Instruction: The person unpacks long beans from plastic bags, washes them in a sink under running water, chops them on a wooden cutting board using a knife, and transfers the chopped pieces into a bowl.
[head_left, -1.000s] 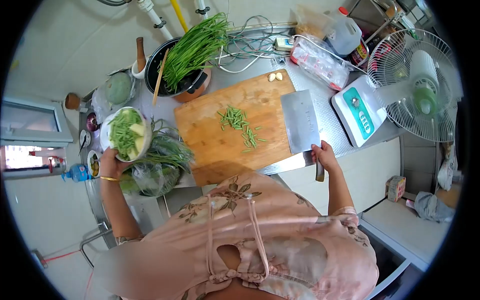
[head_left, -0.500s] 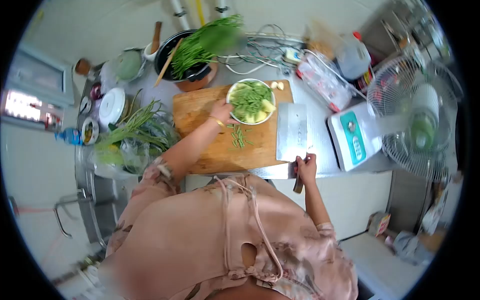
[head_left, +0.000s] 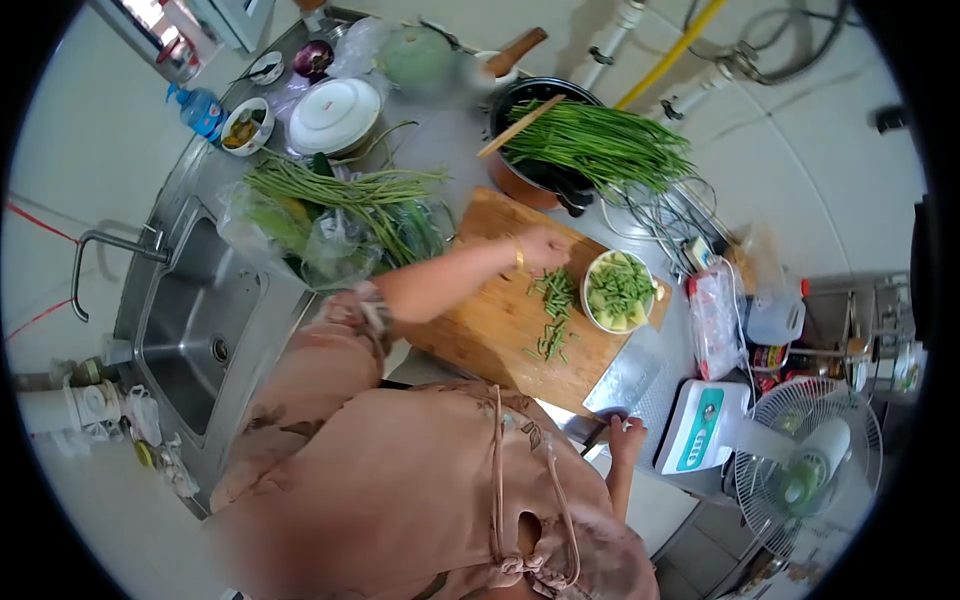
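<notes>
My left hand (head_left: 543, 248) hovers over the wooden cutting board (head_left: 490, 330), its fingers curled in; whatever they hold, if anything, is hidden. Just beyond the fingertips lie cut green bean pieces (head_left: 553, 290), with more scattered toward the near side. A white bowl (head_left: 586, 306) stands to the right on the board, filled with cut beans (head_left: 622, 285) and pale yellow chunks. At the board's near right corner, my right hand (head_left: 627, 440) is closed around the handle of a cleaver (head_left: 625, 375), whose broad blade lies flat, partly over the board.
Behind the board, a black pot (head_left: 505, 115) carries long green stalks (head_left: 610, 145). Bagged long beans (head_left: 350, 200) lie left of my forearm, near the sink (head_left: 200, 300). To the right are a white scale (head_left: 705, 425), a fan (head_left: 808, 465) and a plastic package (head_left: 715, 320).
My view has swung left. My left hand has left the bowl's side and moved away to its left. More bean pieces show on the board. My right hand still grips the cleaver.
</notes>
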